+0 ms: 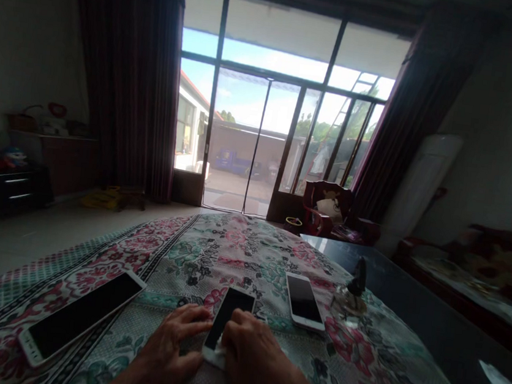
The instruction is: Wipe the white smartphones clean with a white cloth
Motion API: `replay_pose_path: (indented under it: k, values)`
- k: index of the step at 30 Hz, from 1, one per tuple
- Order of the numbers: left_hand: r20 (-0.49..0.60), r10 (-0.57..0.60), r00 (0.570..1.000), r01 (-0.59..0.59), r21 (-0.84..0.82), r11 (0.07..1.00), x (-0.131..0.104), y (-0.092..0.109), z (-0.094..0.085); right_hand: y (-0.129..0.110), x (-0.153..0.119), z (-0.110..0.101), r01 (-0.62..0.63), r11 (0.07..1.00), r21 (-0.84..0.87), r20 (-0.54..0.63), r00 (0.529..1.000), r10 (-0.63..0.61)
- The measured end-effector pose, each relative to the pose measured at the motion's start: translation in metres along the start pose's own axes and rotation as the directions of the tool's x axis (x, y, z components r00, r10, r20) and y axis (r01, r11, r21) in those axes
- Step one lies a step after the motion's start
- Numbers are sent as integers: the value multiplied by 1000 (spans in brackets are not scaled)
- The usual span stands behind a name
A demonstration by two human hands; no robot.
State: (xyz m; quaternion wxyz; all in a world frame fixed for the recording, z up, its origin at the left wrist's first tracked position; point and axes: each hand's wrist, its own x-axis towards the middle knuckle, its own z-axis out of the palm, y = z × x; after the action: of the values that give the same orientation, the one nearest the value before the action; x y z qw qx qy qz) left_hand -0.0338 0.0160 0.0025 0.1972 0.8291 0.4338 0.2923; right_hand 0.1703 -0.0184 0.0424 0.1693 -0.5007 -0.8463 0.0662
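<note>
A white smartphone (235, 301) with a dark screen lies flat in front of me on the flowered tablecloth (171, 287). My left hand (172, 339) rests at its left edge, thumb and fingers apart. Over the phone's lower right part, my right hand (248, 345) is closed on a small white wipe (220, 349), mostly hidden under the fingers. To the right lies another white smartphone (304, 300), screen up. A larger smartphone (85, 314) lies at an angle on the left, its screen dark too.
A clear spray bottle (351, 298) with a black top stands right of the phones. Beyond it, a dark tabletop (414, 302) carries a small white packet (500, 381). A wooden armchair (339, 217) and glass doors (247, 148) are at the back.
</note>
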Motion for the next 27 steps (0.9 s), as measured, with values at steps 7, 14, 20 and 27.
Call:
replay_pose_path:
  k: [7,14,20,27]
  values:
    - [6,17,1000,-17,-24,1000,1,1,-3,52,25,-1,-209,978,3,-207,957,205]
    - [-12,19,1000,-19,-25,1000,0,-4,2,14,10,3,-57,997,43,-94,994,61]
    - [-49,23,999,-23,-13,1000,-1,-6,5,11,12,9,32,996,81,-77,997,-26]
    - [-13,12,1000,-12,-35,999,0,3,-1,50,29,9,-276,960,39,-299,914,275]
